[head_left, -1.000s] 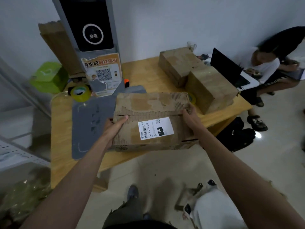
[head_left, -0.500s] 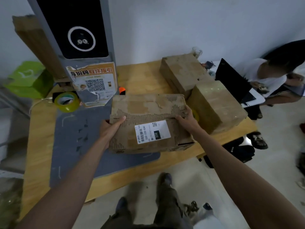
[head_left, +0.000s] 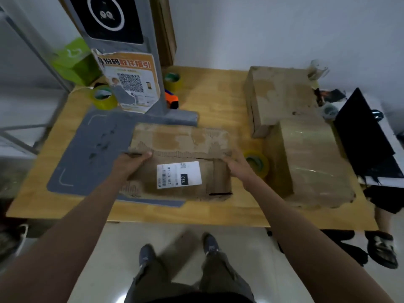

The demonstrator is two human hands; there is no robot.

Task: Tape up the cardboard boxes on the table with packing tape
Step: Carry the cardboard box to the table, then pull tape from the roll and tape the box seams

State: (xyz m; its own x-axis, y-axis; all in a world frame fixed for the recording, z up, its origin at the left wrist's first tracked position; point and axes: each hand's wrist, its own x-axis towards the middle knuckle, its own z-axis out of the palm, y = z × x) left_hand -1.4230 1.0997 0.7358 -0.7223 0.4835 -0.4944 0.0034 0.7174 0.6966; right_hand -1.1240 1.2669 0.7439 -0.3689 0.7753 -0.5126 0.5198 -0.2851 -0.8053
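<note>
Wooden tabletop (head_left: 218, 101) against a pale wall, partly covered by a grey mat (head_left: 91, 154); grey kiosk stand (head_left: 122, 51) rising at the back left, green box (head_left: 72, 62) behind it.

Since a second ago: box (head_left: 181, 158) carried forward from the near edge and now set down flat, half on the mat, half on bare wood; no longer lifted clear; taken to mean the positioning step is about over and the taping itself not yet begun.

Left hand (head_left: 129, 164) clasped on the box's left end, fingers (head_left: 142, 155) curled over the top edge at the seam; right hand (head_left: 237, 169) gripping the right end likewise, fingers hooked over the upper rim; both flaps apparently held closed, torn corrugation showing along the seam; no tape seen across it.

Tape within reach: yellowish roll (head_left: 256, 164) just beside the right hand, between the held box and a wrapped box (head_left: 310, 162); second roll (head_left: 103, 97) left of the stand; third roll (head_left: 173, 80) behind it; orange cutter (head_left: 171, 101) at the stand's foot. Another plain box (head_left: 279, 95) further back right; dark laptop (head_left: 363, 136) at the far right.

Writing: white shipping label (head_left: 179, 174) on the held box, barcode, small QR code, "220" in a black patch, digits resembling "220-220-040" alongside, blurred; orange-bordered poster (head_left: 129, 82) on the stand with large Chinese characters and a QR code, too blurred to read with certainty.
</note>
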